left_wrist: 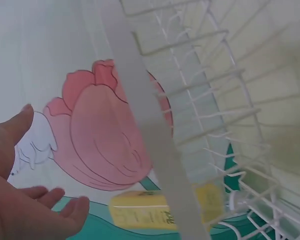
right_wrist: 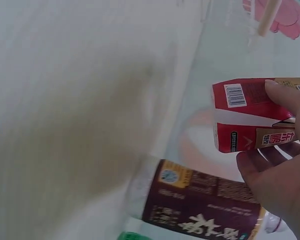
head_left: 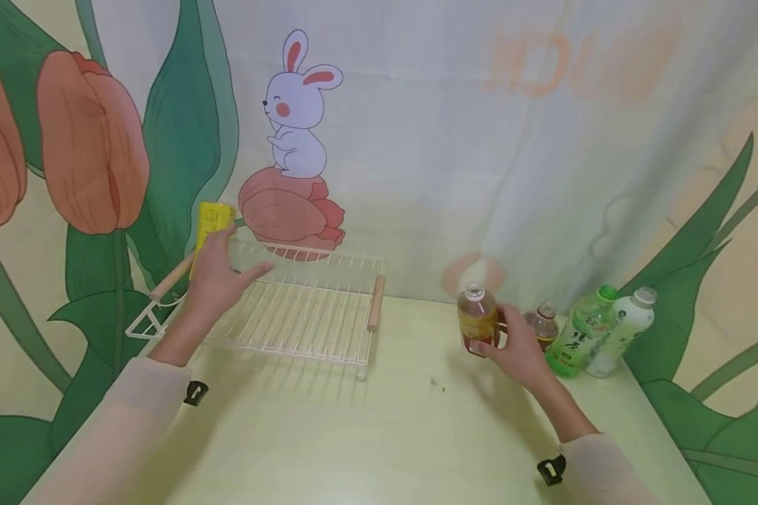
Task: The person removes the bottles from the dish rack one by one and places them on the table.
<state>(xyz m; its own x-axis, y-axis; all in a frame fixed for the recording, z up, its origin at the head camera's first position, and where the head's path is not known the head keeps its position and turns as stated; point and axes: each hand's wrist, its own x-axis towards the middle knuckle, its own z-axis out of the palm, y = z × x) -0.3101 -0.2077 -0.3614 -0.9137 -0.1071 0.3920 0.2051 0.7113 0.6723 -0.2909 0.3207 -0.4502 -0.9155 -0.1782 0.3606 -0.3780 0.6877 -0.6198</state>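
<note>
My right hand (head_left: pixel 518 347) grips a small drink bottle (head_left: pixel 476 319) with a red and gold label and a pale top. The bottle is upright, and in the right wrist view its red base (right_wrist: pixel 240 117) hangs above the table. My left hand (head_left: pixel 217 270) is at the left end of a white wire rack (head_left: pixel 309 358), thumb stretched out and fingers loosely bent, holding nothing. Beside it a yellow bottle (left_wrist: pixel 140 209) stands in the rack, its white cap (left_wrist: pixel 238 201) pointing down among the wires. In the head view the left hand covers part of this bottle.
Right of the held bottle stand a dark-labelled bottle (right_wrist: pixel 205 200), a green bottle (head_left: pixel 581 333) and a white-and-green bottle (head_left: pixel 625 333). The rack has wooden handles (head_left: pixel 376 303). Small bits (head_left: pixel 439 384) lie on the pale table (head_left: pixel 379 449). A printed curtain (head_left: pixel 417 140) hangs behind.
</note>
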